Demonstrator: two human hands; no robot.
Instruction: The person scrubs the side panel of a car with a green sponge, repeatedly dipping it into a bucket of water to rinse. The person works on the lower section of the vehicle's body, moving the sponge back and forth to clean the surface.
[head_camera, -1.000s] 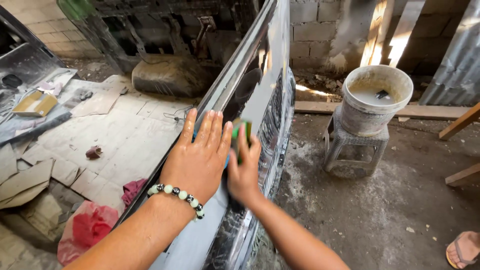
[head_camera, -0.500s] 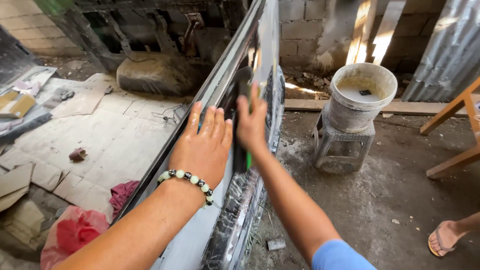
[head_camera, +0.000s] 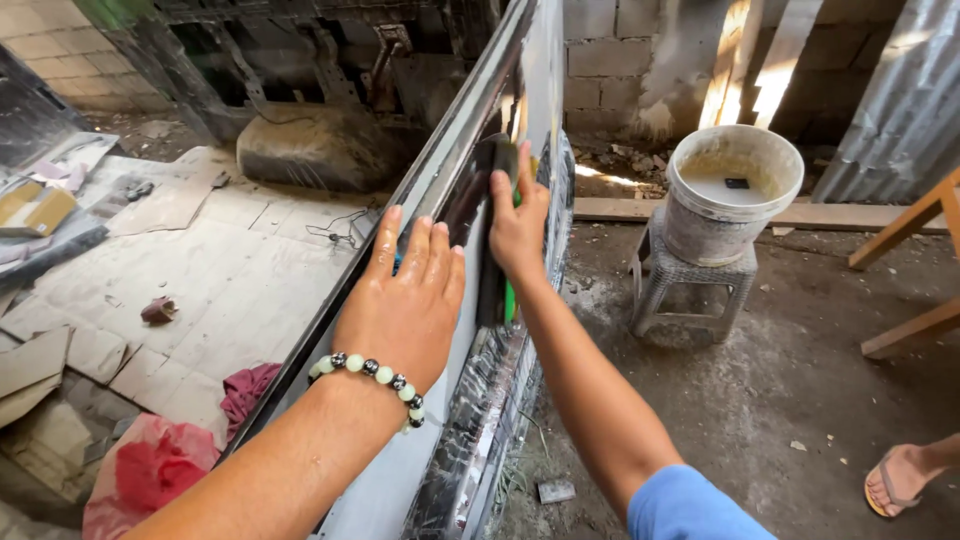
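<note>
A long shiny metal panel (head_camera: 470, 150) stands on edge and runs away from me. My left hand (head_camera: 405, 300), with a bead bracelet at the wrist, lies flat on its wet face, fingers spread. Farther along the panel, my right hand (head_camera: 518, 225) presses a green pad (head_camera: 510, 295) against the surface; only a sliver of the pad shows under the palm.
A white bucket (head_camera: 732, 190) of cloudy liquid sits on a grey wicker stool (head_camera: 680, 290) to the right. Red rags (head_camera: 150, 465) and cardboard sheets (head_camera: 200, 270) lie on the left. Wooden beams (head_camera: 910, 230) and another person's sandalled foot (head_camera: 900, 478) are at far right.
My right hand has slid the green pad farther away along the panel. My left hand stays flat on the panel.
</note>
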